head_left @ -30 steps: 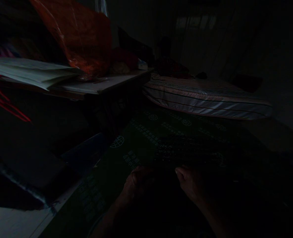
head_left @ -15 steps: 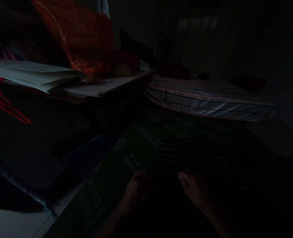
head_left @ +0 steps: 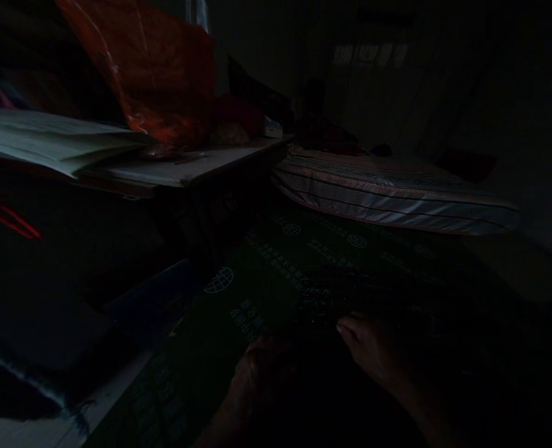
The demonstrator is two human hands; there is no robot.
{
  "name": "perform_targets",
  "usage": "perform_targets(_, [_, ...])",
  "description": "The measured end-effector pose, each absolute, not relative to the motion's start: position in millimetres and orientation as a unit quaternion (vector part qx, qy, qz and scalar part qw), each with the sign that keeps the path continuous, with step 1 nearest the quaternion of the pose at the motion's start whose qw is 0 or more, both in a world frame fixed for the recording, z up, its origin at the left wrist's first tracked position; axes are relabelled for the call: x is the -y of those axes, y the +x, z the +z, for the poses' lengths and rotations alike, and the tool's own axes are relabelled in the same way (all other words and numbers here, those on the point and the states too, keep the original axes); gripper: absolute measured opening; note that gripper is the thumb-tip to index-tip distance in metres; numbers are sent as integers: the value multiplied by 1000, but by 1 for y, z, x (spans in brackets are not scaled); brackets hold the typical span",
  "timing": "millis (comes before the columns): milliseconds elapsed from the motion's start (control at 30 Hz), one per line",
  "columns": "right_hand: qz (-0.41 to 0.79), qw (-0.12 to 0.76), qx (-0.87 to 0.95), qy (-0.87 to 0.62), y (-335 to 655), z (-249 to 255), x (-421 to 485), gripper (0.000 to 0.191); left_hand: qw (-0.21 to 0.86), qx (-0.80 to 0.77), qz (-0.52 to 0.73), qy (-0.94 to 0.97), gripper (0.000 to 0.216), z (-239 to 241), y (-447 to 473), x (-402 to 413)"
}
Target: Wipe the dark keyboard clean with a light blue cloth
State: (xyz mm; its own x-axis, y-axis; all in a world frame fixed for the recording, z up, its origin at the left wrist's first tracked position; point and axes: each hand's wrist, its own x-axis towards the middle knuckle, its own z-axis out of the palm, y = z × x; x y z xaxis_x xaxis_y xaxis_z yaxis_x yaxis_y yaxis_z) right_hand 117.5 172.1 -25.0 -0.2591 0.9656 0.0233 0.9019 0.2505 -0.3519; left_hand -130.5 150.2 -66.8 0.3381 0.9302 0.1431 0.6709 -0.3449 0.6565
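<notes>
The room is very dark. My left hand (head_left: 259,373) and my right hand (head_left: 371,348) rest low in the view on a dark green printed mat (head_left: 257,274) with globe logos and pale lettering. Between and just beyond the hands lies a dark pile of small bits (head_left: 345,298) that I cannot make out. The fingers of both hands look curled, with the right fingertips touching the pile's near edge. What either hand holds, if anything, is lost in shadow.
A low table (head_left: 187,171) at the left carries papers (head_left: 46,140) and an orange-red plastic bag (head_left: 163,81). A striped mattress (head_left: 388,196) lies on the floor behind the mat. A dark blue object (head_left: 154,298) sits beside the mat's left edge.
The view has shifted slightly. My left hand has drawn back toward me, and my right hand has stayed at the pile's edge.
</notes>
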Motion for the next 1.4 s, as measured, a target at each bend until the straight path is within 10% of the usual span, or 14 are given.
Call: perform_targets(1400, [112,44,795,-595,114,-38,-358,20,250,-504,255,787,30,-70,-131,-147])
